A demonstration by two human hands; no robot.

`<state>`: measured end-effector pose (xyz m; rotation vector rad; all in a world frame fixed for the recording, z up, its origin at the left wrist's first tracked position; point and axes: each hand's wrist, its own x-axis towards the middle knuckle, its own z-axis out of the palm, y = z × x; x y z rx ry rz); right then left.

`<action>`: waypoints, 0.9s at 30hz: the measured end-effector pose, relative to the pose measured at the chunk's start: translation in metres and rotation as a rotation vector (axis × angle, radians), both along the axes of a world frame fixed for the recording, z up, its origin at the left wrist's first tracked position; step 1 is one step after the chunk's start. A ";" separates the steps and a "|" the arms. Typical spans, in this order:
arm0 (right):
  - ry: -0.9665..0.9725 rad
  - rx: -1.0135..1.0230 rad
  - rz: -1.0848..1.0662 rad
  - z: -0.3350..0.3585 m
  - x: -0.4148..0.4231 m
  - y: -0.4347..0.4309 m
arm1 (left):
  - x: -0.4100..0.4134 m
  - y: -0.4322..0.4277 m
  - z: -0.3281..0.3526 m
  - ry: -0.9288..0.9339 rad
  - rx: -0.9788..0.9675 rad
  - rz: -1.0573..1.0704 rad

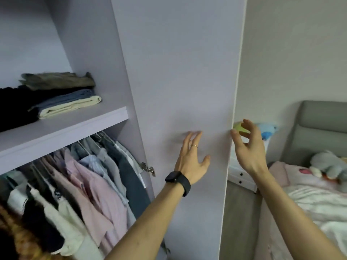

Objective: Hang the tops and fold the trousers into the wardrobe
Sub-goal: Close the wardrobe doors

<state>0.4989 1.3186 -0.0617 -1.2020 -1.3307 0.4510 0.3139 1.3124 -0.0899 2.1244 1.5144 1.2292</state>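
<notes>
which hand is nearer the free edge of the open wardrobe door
Right. The right hand is at the door edge, fingertips beside it; the left hand lies further in, over the door's face.

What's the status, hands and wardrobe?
Left hand open at tall lilac wardrobe door. Right hand open at its edge. Pastel tops hung, folded trousers shelved. Nothing blocking.

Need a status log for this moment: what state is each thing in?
Wardrobe door, open.
Left hand, open, fingers straight at the door panel.
Right hand, open, fingers loosely curved by the door edge.
Folded trousers, stacked on the shelf.
Tops, hanging below it.
</notes>
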 end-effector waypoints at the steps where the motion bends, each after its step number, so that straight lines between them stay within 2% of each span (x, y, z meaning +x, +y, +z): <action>1: 0.021 -0.044 0.067 0.007 0.000 0.007 | 0.005 0.004 0.003 0.000 0.015 0.011; 7: 0.107 -0.204 0.358 0.022 0.008 0.022 | 0.023 0.012 -0.001 0.009 0.064 0.082; 12: 0.070 -0.138 0.347 0.016 0.001 0.006 | 0.016 0.004 -0.005 -0.003 0.093 0.055; 17: 0.089 -0.040 0.459 0.011 -0.020 -0.033 | -0.001 -0.030 -0.011 -0.033 0.109 0.026; 21: 0.104 -0.063 0.590 0.001 -0.051 -0.066 | -0.031 -0.072 -0.017 -0.016 0.113 0.084; 27: 0.131 0.013 0.732 -0.005 -0.120 -0.101 | -0.103 -0.138 -0.026 0.005 0.177 0.195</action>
